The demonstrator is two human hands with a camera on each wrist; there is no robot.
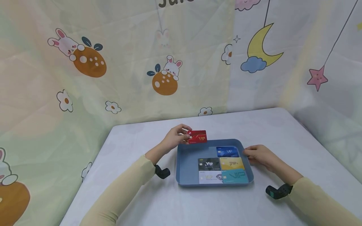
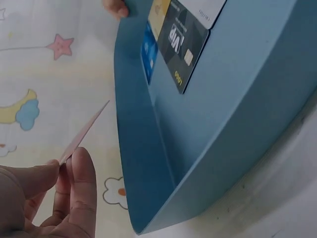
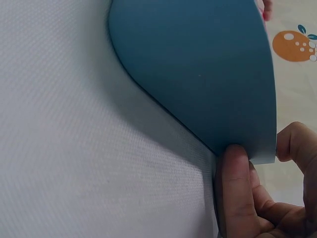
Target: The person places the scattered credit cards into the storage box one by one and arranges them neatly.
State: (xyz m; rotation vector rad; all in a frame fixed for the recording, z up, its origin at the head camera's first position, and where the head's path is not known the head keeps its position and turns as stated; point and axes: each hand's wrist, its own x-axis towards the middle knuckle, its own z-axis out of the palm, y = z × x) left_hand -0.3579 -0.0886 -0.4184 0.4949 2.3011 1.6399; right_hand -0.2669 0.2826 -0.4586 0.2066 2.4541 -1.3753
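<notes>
My left hand (image 1: 176, 137) pinches a red VIP card (image 1: 198, 137) between thumb and fingers, over the far left rim of a blue tray (image 1: 187, 163). From the left wrist view the card (image 2: 84, 131) appears nearly edge-on, apart from the tray wall. My right hand (image 1: 260, 156) grips the tray's right edge; in the right wrist view a fingertip (image 3: 236, 158) presses the outer wall, with the thumb at the rim. Inside the tray lie a blue card (image 1: 227, 152), a black card (image 1: 208, 164), a gold card (image 1: 232, 163), a white card (image 1: 208, 177) and a teal card (image 1: 235, 176).
The tray rests on a table with a white cloth (image 1: 215, 204). Behind it hangs a curtain (image 1: 133, 78) printed with rabbits, flowers and a moon. A black band (image 1: 162, 172) is on the left wrist and another black band (image 1: 279, 191) on the right.
</notes>
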